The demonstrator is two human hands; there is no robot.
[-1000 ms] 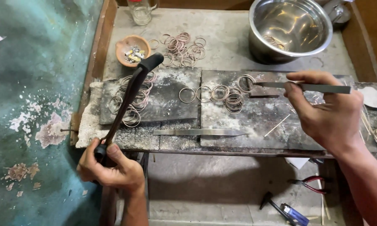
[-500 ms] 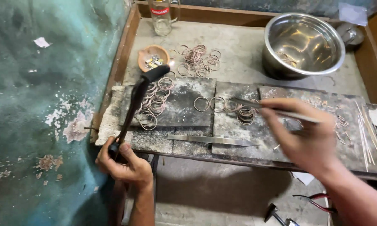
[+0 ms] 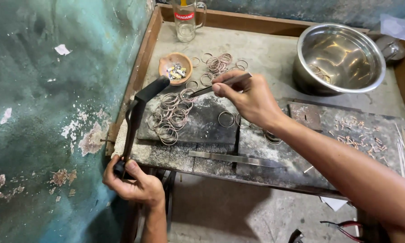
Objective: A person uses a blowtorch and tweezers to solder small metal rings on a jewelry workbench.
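We find the left hand [image 3: 135, 184] with fingers closed around the lower end of a black angled torch [image 3: 137, 114], whose nozzle points over a heap of thin metal wire rings [image 3: 171, 118]. The rings lie on a dark charred slab [image 3: 207, 123] on the wooden-rimmed bench [image 3: 144, 58]. The right hand [image 3: 252, 99] pinches slim steel tweezers [image 3: 218, 85], tips just above the heap. A small clay dish [image 3: 175, 67] and a steel bowl [image 3: 339, 58] stand behind.

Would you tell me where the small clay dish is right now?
In the head view, the small clay dish sits at the bench's far left, just beyond the black torch nozzle, between the glass mug and the wire rings.
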